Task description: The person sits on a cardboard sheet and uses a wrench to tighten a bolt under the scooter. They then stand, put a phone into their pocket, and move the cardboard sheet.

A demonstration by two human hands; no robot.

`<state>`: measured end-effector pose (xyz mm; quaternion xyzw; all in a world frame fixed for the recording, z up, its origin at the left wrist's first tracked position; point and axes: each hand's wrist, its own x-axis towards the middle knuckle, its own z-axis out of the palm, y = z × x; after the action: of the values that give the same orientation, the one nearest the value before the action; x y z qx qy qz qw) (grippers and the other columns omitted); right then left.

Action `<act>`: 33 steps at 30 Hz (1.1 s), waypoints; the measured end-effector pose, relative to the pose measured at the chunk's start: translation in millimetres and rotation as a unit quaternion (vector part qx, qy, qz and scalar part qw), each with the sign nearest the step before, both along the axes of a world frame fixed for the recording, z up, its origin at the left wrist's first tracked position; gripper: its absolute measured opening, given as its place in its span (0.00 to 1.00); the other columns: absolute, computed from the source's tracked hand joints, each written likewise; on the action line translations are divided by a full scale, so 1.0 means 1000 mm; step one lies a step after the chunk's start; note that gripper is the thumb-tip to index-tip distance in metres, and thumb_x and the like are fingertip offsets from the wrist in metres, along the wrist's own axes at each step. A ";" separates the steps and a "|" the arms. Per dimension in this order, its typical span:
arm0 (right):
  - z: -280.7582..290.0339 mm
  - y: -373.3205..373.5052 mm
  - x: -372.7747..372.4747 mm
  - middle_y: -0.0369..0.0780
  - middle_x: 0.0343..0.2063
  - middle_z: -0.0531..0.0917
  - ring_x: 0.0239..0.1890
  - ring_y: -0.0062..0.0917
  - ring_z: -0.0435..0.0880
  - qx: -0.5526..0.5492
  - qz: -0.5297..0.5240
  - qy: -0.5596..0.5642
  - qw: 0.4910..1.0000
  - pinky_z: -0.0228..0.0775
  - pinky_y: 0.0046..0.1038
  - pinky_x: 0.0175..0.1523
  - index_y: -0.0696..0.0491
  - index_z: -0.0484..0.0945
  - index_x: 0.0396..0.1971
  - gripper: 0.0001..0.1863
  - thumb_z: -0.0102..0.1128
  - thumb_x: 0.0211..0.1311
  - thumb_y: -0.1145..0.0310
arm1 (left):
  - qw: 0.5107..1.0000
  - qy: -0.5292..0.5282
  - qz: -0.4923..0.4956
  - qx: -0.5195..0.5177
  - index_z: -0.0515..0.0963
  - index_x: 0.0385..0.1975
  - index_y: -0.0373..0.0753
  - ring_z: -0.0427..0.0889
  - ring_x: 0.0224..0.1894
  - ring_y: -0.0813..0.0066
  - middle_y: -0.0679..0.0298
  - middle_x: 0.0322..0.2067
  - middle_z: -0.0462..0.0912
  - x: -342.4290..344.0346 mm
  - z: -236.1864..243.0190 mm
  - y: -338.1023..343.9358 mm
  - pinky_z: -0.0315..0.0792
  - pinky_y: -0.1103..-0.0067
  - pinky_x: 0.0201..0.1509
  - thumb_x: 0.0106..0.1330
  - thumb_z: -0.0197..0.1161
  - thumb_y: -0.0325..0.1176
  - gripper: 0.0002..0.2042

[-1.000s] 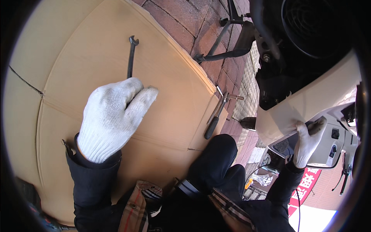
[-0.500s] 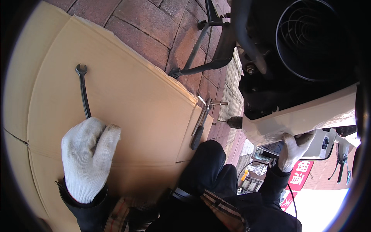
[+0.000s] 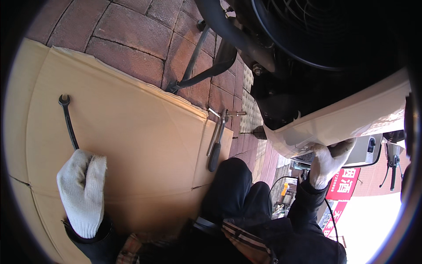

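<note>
My left hand [image 3: 82, 191], in a white knitted glove, is closed around the shank of a dark open-ended wrench [image 3: 69, 123]. The wrench's open jaw points up and away from me, over a cardboard sheet [image 3: 145, 136]. On the right, my gloved right hand [image 3: 327, 163] grips the lower edge of a scooter's white body panel [image 3: 343, 114]. Thumb and fingers lie against the panel's edge, some of them partly hidden. A ratchet with a dark handle [image 3: 214, 156] and a socket on its head rests at the cardboard's right edge, beside a thin metal rod [image 3: 213, 138].
Above the panel is the scooter's dark underside with a round fan cover [image 3: 303, 35] and a bolt [image 3: 257, 69]. Its black stand [image 3: 202, 79] reaches down to red brick paving [image 3: 132, 35]. My bent knee [image 3: 228, 180] sits between my hands. Red signs [image 3: 345, 182] show at far right.
The view has turned, so cardboard and wrench appear farther left and lower, and the scooter looks larger. My left hand keeps the wrench; my right hand stays at the panel edge.
</note>
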<state>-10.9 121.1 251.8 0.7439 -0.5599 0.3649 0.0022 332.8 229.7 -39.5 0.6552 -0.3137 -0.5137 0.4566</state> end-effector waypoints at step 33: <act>0.003 -0.007 -0.022 0.45 0.54 0.79 0.58 0.33 0.81 -0.075 0.005 0.102 0.992 0.73 0.37 0.70 0.62 0.69 0.69 0.54 0.87 0.50 0.46 | 1.000 -0.005 0.002 -0.028 0.76 0.31 0.31 0.69 0.28 0.77 0.64 0.25 0.73 -0.002 -0.003 0.003 0.66 0.75 0.34 0.76 0.67 0.32 0.12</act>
<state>-33.1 113.8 254.5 0.7777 -0.5242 0.3281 0.1133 330.9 232.5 -42.8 0.6452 -0.3288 -0.5011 0.4739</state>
